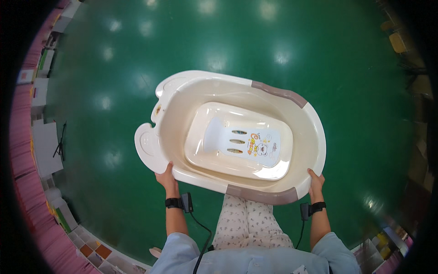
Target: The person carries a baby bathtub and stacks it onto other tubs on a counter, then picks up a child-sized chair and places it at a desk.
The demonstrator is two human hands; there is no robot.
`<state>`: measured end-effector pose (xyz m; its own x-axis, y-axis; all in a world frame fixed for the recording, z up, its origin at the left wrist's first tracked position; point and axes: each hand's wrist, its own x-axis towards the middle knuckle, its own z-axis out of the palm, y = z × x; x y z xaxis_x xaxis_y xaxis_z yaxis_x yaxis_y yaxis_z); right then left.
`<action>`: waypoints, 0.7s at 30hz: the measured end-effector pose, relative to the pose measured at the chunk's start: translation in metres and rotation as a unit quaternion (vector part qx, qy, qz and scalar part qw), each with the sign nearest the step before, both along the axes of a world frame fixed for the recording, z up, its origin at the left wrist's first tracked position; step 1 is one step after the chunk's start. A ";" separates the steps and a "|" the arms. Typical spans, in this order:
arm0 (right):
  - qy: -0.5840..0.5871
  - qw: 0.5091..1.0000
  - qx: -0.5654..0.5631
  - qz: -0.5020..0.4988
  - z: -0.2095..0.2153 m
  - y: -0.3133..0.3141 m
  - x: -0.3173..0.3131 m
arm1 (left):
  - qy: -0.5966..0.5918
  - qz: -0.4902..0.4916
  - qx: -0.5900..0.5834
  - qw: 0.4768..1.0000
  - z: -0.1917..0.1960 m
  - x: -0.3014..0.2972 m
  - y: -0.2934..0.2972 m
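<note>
A cream baby bathtub [237,137] with taupe rim trims is held level above the green floor [114,137], the left hand [168,179] and right hand [315,181] each closed on its near rim.

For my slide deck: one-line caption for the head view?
Both hands, left and right, hold a cream baby bathtub above a green floor.

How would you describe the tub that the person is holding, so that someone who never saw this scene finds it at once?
Over the shiny green floor, in the middle of the view, the left hand and right hand grip the near rim of a cream oval baby tub. It is the only large thing there. Grey-brown rim trims and a pale blue pad with a cartoon print inside mark it out.
</note>
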<state>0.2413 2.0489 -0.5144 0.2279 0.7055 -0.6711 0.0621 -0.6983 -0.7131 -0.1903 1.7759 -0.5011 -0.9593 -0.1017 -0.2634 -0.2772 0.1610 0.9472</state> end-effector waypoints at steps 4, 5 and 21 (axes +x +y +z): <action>0.037 0.999 -0.005 0.008 -0.022 -0.013 0.013 | 0.050 -0.002 0.046 0.998 -0.003 0.011 -0.018; 0.042 0.999 0.000 0.014 -0.031 -0.017 0.015 | 0.068 0.000 0.063 0.996 -0.005 0.014 -0.023; 0.357 0.839 0.410 -0.012 -0.403 0.006 0.052 | 0.351 -0.038 0.369 0.860 -0.263 0.114 -0.067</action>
<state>0.2933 2.0545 -0.9170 -0.0046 0.9979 0.0652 -0.5926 0.0498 -0.8040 -0.0765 1.7086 -0.7640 -0.9044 -0.0854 0.4182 0.3900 -0.5632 0.7285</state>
